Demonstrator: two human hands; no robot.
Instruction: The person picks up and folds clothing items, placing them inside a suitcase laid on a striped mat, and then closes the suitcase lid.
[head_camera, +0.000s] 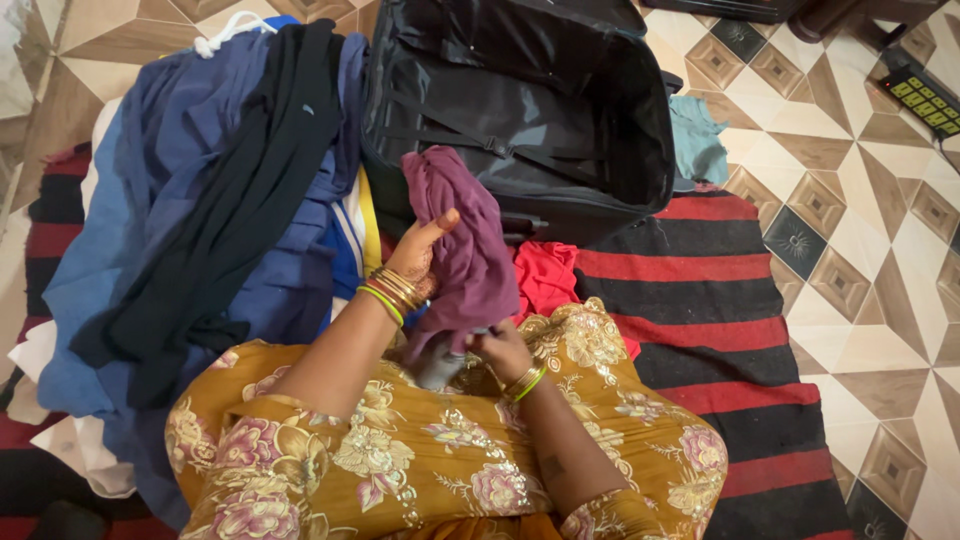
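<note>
Gripping a purple garment (465, 250), both hands, left (420, 258) and right (500, 350), clamp its folds.

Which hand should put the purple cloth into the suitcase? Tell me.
Probably the left hand: it grips the purple cloth higher, nearer the open black suitcase. The right hand pinches its lower end.

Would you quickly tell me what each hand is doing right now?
Left hand: closed on the purple garment.
Right hand: gripping the same garment's lower end.
</note>
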